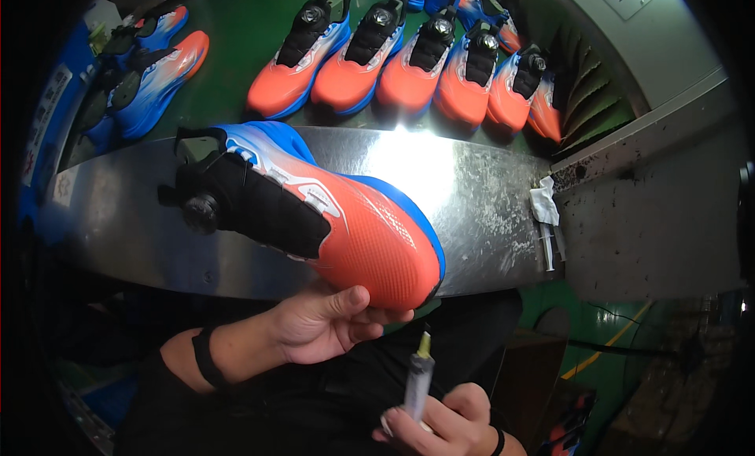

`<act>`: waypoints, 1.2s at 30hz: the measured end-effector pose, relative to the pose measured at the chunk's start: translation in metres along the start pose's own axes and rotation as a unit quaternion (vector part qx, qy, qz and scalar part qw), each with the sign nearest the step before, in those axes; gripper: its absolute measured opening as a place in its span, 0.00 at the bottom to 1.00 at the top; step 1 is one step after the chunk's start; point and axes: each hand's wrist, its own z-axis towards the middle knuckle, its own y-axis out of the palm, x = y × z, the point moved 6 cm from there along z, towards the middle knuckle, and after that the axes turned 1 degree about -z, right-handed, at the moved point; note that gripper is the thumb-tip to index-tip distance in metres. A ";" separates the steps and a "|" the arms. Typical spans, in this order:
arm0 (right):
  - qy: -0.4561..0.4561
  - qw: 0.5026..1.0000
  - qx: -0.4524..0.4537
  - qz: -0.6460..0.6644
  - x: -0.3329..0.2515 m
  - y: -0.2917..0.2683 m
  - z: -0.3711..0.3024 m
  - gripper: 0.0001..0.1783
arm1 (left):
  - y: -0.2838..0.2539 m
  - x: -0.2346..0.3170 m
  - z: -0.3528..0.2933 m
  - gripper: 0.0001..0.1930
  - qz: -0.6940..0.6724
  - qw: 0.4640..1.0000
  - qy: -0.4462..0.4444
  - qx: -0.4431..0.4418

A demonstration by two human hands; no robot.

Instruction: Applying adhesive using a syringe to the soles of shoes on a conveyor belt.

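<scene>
An orange and blue sports shoe point(370, 244) with a black tongue and a round dial is held up over the near edge of the metal table, its toe pointing right and toward me. My left hand point(326, 322) grips it from below near the toe, thumb on the near side; some fingers are hidden beneath the shoe. Low in the view, my right hand point(444, 424) is closed around a syringe point(419, 385) with a yellowish tip and dark needle end. That tip points upward, a short way below the toe, apart from it.
Behind the metal table point(495, 189), several matching shoes point(409, 75) stand in a row on a green surface. More shoes point(149, 86) sit at the far left. White crumpled paper point(544, 200) and another syringe point(548, 248) lie by the grey wall panel point(645, 196) at right.
</scene>
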 end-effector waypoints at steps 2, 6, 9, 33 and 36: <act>-0.008 1.000 0.025 0.017 0.001 -0.012 -0.004 0.12 | -0.002 -0.001 -0.001 0.23 0.000 1.000 0.000 -0.012; 0.045 0.989 0.060 0.128 0.030 -0.006 -0.011 0.24 | -0.005 -0.002 -0.001 0.23 -0.009 1.000 0.007 -0.028; 0.071 0.962 0.125 0.231 0.044 0.011 -0.012 0.27 | -0.006 -0.002 -0.002 0.24 -0.022 1.000 0.009 -0.005; 0.115 0.963 0.153 0.191 0.087 0.027 -0.028 0.29 | -0.023 -0.005 -0.090 0.30 -0.101 0.994 -0.011 0.040; 0.134 0.968 0.123 0.176 0.104 0.034 -0.024 0.27 | -0.026 0.013 -0.157 0.35 -0.027 0.987 0.055 0.151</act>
